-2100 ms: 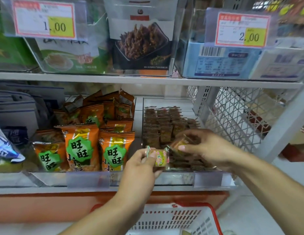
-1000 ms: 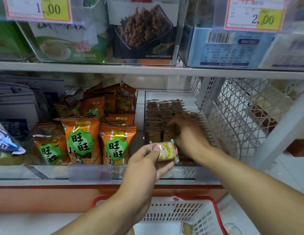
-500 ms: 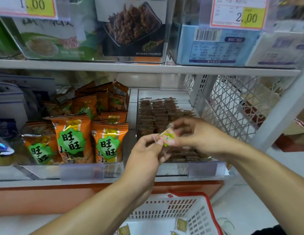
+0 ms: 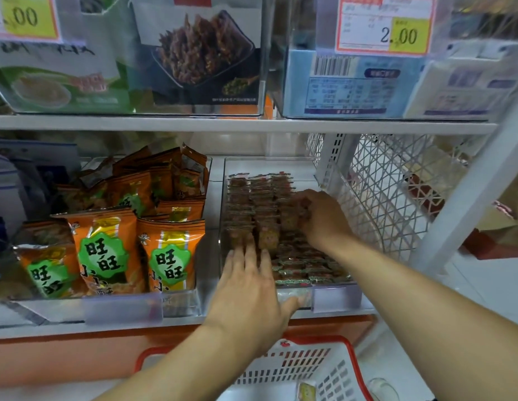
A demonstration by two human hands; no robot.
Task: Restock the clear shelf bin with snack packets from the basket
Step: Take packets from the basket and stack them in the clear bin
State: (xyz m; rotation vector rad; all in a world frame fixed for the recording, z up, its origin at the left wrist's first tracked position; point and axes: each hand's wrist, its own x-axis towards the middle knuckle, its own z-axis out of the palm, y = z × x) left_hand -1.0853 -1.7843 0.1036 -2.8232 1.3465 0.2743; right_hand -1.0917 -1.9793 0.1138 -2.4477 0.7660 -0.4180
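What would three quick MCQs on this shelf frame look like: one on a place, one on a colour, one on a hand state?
1. Where is the right hand?
A. in the clear bin
B. in the basket
C. on the upper shelf

2. The basket's rim is:
A. blue
B. red
C. green

3. The left hand is:
A. gripping an orange bag
B. fisted
C. flat, fingers straight against the small packets

Key: 1 A, it reaches among the stacked packets inside the bin. 2 B, a red rim edges the white basket. 3 C, its fingers lie extended at the bin's front rows.

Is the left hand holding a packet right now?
No: the left hand lies flat with straight fingers against the front rows of snack packets in the clear bin.
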